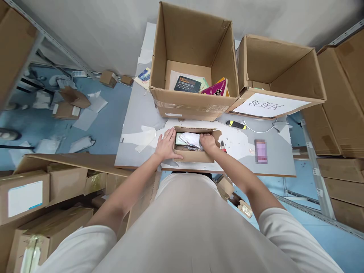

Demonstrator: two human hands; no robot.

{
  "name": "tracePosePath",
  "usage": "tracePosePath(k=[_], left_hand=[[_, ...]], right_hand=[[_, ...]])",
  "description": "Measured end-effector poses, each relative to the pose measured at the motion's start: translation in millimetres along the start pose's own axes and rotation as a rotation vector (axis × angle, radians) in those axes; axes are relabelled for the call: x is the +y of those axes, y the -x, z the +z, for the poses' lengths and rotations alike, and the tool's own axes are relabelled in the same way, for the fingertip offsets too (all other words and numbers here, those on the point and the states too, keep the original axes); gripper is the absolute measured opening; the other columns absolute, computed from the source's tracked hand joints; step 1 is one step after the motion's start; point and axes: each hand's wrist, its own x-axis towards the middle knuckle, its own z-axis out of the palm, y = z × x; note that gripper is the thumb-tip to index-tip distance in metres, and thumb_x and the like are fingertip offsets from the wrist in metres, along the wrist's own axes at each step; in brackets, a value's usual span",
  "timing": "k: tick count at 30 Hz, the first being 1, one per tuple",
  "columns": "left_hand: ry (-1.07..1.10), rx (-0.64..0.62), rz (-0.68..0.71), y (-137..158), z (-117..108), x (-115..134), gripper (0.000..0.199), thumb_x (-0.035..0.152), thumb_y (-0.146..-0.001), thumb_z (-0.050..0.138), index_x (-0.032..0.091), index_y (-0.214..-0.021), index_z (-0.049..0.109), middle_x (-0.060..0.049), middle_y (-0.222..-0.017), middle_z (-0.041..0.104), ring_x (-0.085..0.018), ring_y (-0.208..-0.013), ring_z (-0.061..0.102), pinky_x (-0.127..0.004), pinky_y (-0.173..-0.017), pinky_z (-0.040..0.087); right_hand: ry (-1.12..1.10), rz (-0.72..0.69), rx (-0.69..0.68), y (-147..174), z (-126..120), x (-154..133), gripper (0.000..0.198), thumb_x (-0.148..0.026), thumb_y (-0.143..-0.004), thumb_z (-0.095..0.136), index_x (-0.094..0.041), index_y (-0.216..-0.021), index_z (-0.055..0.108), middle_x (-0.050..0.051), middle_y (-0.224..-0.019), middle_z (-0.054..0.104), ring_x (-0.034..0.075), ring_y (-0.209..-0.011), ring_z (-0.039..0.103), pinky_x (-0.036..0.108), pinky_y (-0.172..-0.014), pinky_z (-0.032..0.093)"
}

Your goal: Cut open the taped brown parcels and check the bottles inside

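A small open cardboard box [196, 156] sits near the table's front edge. Inside lies a white, wrinkled packet [190, 138], with a pale green item [179, 139] at its left and some dark, crumpled wrapping below. My left hand [167, 146] rests against the box's left end, fingers stretched out and thumb spread along the near side. At the right end, my right hand [208, 142] reaches into the box with curled fingers beside the packet; what they grip is hidden. Torn cardboard [217, 135] sticks out behind this hand.
Behind stand a large carton [193, 104] holding several books and another carton [284, 72] with a handwritten sign. A yellow-black utility knife [236, 124], a white cable [260, 131] and a blurred pink item [261, 151] lie on the table [136, 144]. Cartons [68, 182] crowd the lower left.
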Motion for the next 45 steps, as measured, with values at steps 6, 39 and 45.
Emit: tracePosePath(k=[6,39,45], left_hand=[[0.016,-0.017,-0.025,-3.7,-2.9,1.7,0.133,0.081,-0.051,0.062,0.006,-0.149,0.011,-0.024,-0.154,0.017,-0.038,-0.142,0.017,-0.054,-0.113,0.017],[-0.053,0.029,0.010,9.5,10.7,37.5,0.085,0.071,-0.074,0.048,0.015,-0.138,0.045,-0.019,-0.150,0.031,-0.044,-0.140,0.015,-0.075,-0.102,-0.002],[-0.067,0.032,-0.017,-23.6,-1.3,30.1,0.089,0.074,-0.070,0.050,0.014,-0.137,0.047,-0.018,-0.150,0.032,-0.045,-0.140,0.015,-0.074,-0.103,-0.005]], right_hand=[[0.022,-0.079,-0.052,-18.2,13.5,3.9,0.037,-0.004,-0.080,0.046,-0.007,-0.117,0.049,0.023,-0.108,0.064,0.026,-0.096,0.063,0.035,-0.082,0.040],[-0.327,-0.353,0.462,17.9,-47.0,21.9,0.072,-0.042,-0.089,0.048,-0.004,-0.145,0.025,0.026,-0.130,0.039,0.037,-0.115,0.037,0.054,-0.092,0.043],[-0.407,-0.400,0.693,59.3,-129.1,63.8,0.078,-0.055,-0.090,0.038,-0.014,-0.150,0.009,0.021,-0.136,0.032,0.037,-0.121,0.032,0.063,-0.098,0.032]])
